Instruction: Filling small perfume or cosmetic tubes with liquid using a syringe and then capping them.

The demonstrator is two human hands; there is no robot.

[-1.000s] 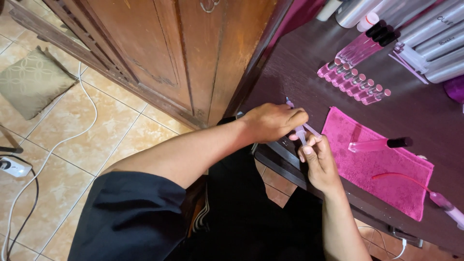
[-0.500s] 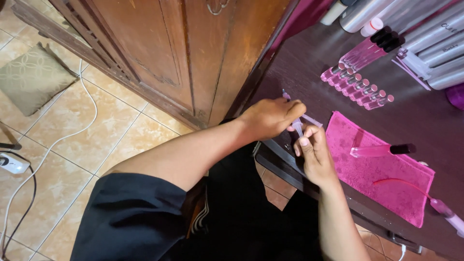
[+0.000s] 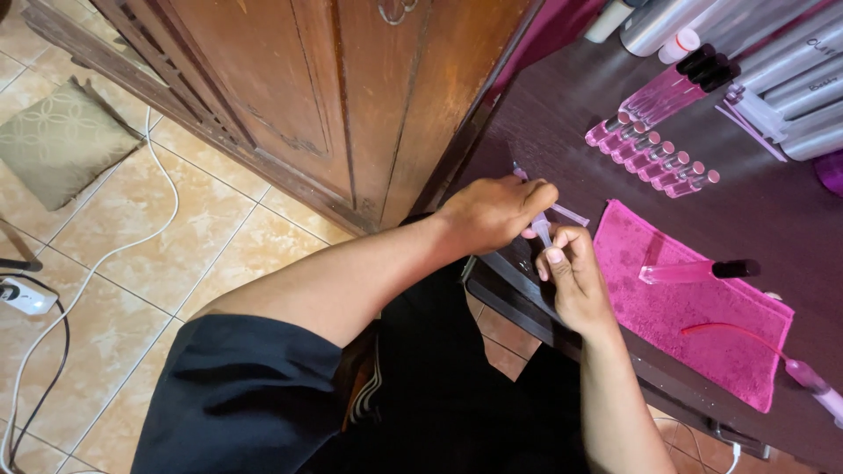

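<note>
- Head view: my left hand [image 3: 496, 211] pinches a slim clear plastic syringe [image 3: 551, 211] at the edge of the dark wooden table [image 3: 562, 114].
- My right hand [image 3: 571, 272] curls closed around a small clear vial [image 3: 542, 232], just beside the pink towel [image 3: 694, 307].

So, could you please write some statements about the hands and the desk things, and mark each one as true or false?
1. Both hands, the left hand and the right hand, meet on a small clear tube. True.
2. The pink cloth lies on the floor. False: it lies on the dark desk.
3. A pink bottle with a black cap lies on the cloth. True.
4. The row of small pink vials stands on the cloth. False: it stands on the desk beyond the cloth.
</note>
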